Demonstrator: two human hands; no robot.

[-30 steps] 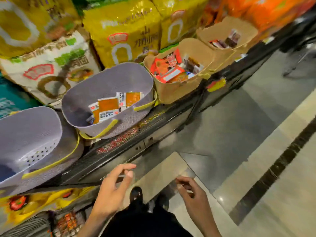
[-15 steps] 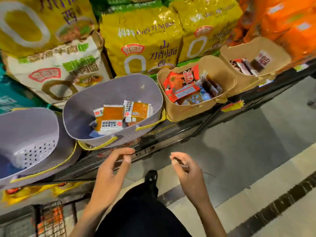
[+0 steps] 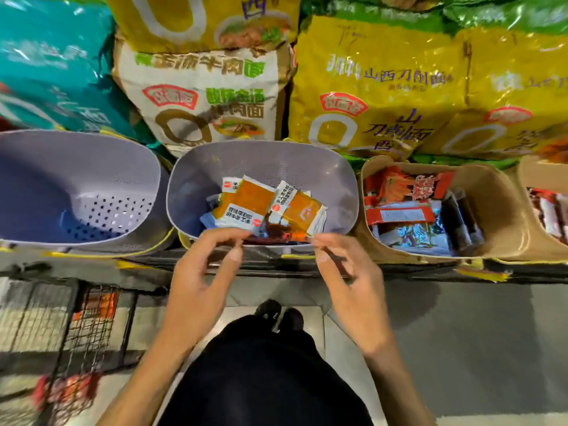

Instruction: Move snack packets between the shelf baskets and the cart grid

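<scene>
Two empty, loose-fingered grips, your left hand and right hand, at six o'clock of the grey basket: overlapping orange packets may lift together and spill.

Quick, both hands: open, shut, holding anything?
Left hand: open, empty, fingertips at front rim of the middle grey perforated plastic basket.
Right hand: open, empty, same rim.

Both hands sit around 6 o'clock, left hand and right hand, fingers loosely curled, tips right at the near rim of the middle basket. It's got orange packets piled inside. There's a grey basket at 9 o'clock, tan basket with red packets at 3, noodle bags stacked at 12, cart down at 8.
</scene>
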